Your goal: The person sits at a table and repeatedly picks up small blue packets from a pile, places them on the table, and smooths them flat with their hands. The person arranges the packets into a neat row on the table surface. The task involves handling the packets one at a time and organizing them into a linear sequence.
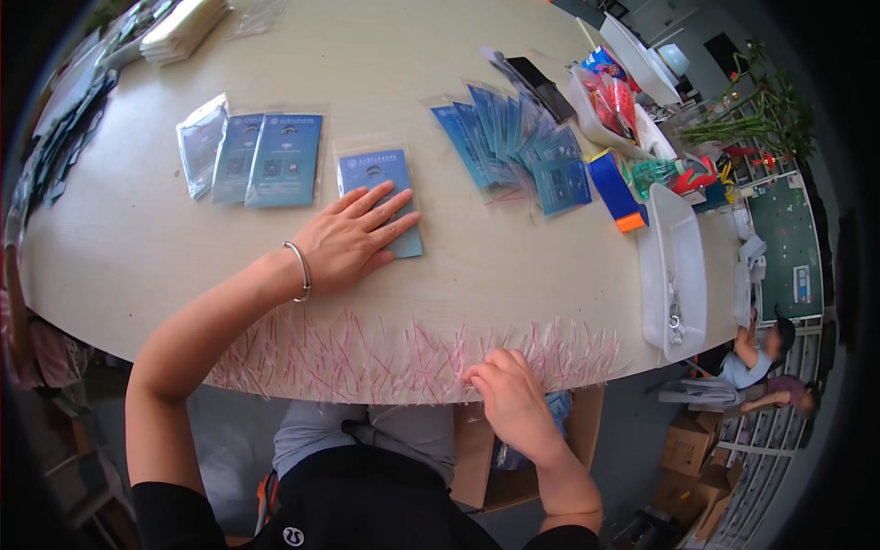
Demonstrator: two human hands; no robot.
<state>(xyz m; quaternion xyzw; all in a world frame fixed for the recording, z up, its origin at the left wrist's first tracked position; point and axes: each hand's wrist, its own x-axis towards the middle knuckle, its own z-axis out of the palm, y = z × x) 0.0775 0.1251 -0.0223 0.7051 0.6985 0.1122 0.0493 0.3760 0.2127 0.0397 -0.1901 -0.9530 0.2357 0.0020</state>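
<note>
My left hand [353, 234] lies flat, fingers spread, on a blue card in a clear plastic sleeve [374, 168]. The fingers cover the card's middle; its top and lower right corner show. At the table's front edge my right hand [506, 390] is closed in a pinch. It rests among many thin pink and whitish strips [367, 362] that lie in a long row along that edge. What the pinching fingers hold is too small to make out. Left of my left hand, several sleeved blue cards [286, 158] overlap side by side.
A fanned group of blue cards [500, 128] lies at the right, by a dark phone-like slab [541, 87]. Beyond are a blue-and-orange box [616, 188] and a long white tray [655, 275]. White sleeves [181, 32] are stacked far left. An open carton [587, 449] stands below the edge.
</note>
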